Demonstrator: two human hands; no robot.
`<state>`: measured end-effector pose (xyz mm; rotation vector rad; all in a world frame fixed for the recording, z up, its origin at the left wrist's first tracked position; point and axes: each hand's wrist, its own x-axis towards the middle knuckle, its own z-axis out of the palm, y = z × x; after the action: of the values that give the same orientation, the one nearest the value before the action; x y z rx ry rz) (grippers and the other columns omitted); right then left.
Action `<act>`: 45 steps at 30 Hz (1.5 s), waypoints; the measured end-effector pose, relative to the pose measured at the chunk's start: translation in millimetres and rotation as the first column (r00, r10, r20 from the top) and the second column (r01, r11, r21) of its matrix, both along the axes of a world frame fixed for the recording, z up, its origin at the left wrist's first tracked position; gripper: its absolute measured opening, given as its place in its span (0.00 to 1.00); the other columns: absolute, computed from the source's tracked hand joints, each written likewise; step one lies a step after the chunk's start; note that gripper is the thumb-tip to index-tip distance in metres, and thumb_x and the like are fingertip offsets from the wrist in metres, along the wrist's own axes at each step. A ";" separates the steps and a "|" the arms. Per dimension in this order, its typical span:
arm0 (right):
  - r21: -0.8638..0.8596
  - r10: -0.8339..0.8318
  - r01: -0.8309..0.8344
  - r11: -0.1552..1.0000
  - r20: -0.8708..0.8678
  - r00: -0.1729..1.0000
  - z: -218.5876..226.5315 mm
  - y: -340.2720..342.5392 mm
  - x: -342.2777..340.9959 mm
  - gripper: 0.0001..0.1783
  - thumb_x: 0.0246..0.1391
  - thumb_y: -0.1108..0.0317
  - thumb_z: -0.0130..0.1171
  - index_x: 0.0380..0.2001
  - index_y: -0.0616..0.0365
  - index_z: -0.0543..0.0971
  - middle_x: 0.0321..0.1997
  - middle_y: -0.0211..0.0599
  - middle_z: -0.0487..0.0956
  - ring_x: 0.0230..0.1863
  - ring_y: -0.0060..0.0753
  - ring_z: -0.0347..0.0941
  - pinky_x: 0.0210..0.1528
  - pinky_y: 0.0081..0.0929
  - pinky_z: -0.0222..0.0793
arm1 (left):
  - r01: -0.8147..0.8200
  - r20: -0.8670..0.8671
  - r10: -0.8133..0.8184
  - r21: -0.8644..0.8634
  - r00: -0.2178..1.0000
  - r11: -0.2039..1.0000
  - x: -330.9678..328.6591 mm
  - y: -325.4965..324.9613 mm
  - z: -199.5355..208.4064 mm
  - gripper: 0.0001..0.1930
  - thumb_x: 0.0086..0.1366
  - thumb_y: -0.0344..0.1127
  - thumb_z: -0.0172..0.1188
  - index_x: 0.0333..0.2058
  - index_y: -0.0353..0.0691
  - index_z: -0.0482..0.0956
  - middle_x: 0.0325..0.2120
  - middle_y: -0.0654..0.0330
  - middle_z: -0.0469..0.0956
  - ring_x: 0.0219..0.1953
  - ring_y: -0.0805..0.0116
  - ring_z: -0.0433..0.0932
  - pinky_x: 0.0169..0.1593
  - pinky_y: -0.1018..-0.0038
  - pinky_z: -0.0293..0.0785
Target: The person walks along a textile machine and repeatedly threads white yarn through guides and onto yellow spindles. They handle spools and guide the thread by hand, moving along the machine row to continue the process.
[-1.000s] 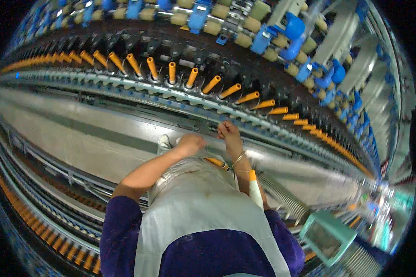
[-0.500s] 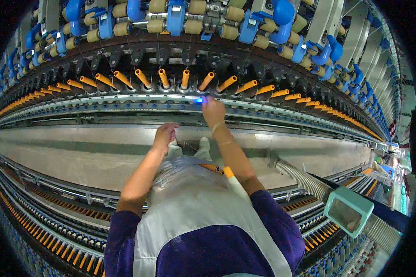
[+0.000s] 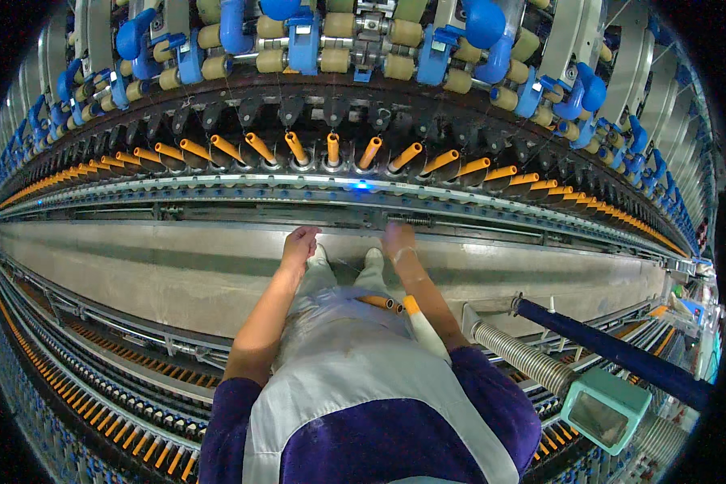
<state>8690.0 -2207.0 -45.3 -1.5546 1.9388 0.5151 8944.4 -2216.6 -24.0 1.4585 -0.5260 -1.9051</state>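
My left hand (image 3: 300,244) is held over the aisle, just short of the spinning machine's near edge. Its fingers are pinched together; whatever they hold is too small to make out. My right hand (image 3: 398,239) is at about the same height to the right, blurred by motion, so its fingers do not read clearly. Beyond both hands runs a metal rail (image 3: 282,182) with a lit blue lamp (image 3: 360,185). Behind it stands a long row of orange bobbin tubes (image 3: 333,150) on spindles. Orange tubes (image 3: 377,302) and a bobbin with white yarn (image 3: 426,329) stick out at my apron.
Above the spindles sit rollers (image 3: 335,60) with blue arms (image 3: 304,48). A ribbed hose (image 3: 524,355) joins a green box with a window (image 3: 605,410) at right, beside a dark blue tube (image 3: 605,343). Another row of orange tubes (image 3: 129,423) lies behind me.
My right hand has drawn back from the rail by the blue lamp, toward me and to the right. My left hand stays pinched. The view has shifted slightly.
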 end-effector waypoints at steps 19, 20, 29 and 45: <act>-0.522 0.462 -0.336 0.784 0.127 0.878 76.6 -6.2 -55.7 0.16 0.49 0.54 0.61 0.28 0.56 0.82 0.29 0.41 0.79 0.30 0.43 0.76 0.30 0.34 0.70 | 0.546 0.486 -0.341 -0.381 0.805 0.746 -27.2 -52.0 -53.5 0.09 0.56 0.40 0.64 0.31 0.43 0.84 0.28 0.59 0.81 0.24 0.66 0.73 0.29 0.70 0.68; -0.684 0.423 -0.121 0.719 0.293 0.857 69.3 -12.9 -54.0 0.15 0.48 0.54 0.61 0.27 0.56 0.82 0.29 0.40 0.79 0.29 0.43 0.76 0.30 0.34 0.70 | 0.708 0.644 -0.397 -0.336 0.654 0.621 -3.7 -50.3 -39.5 0.07 0.56 0.38 0.65 0.32 0.45 0.85 0.30 0.58 0.81 0.27 0.64 0.74 0.32 0.70 0.70; -0.846 -0.292 0.391 0.362 0.296 0.910 2.6 -87.5 31.8 0.17 0.47 0.59 0.62 0.15 0.60 0.78 0.14 0.45 0.74 0.17 0.50 0.72 0.22 0.39 0.66 | 0.120 0.392 0.082 -0.465 0.916 0.877 58.9 -102.3 -28.2 0.05 0.57 0.31 0.61 0.29 0.37 0.81 0.25 0.60 0.77 0.30 0.68 0.74 0.35 0.73 0.70; -0.583 0.163 0.674 0.454 0.798 0.580 72.8 -1.6 -10.4 0.13 0.60 0.71 0.51 0.45 0.66 0.76 0.37 0.42 0.82 0.32 0.30 0.80 0.33 0.23 0.75 | -0.097 0.065 0.182 -0.647 0.981 0.756 -147.1 -107.3 167.6 0.11 0.65 0.35 0.54 0.36 0.34 0.81 0.09 0.65 0.68 0.09 0.80 0.64 0.14 0.81 0.57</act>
<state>8679.6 -2208.6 27.6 -1.4397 1.6393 -1.3871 8797.4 -2323.9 143.6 1.1103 -0.9880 -1.3142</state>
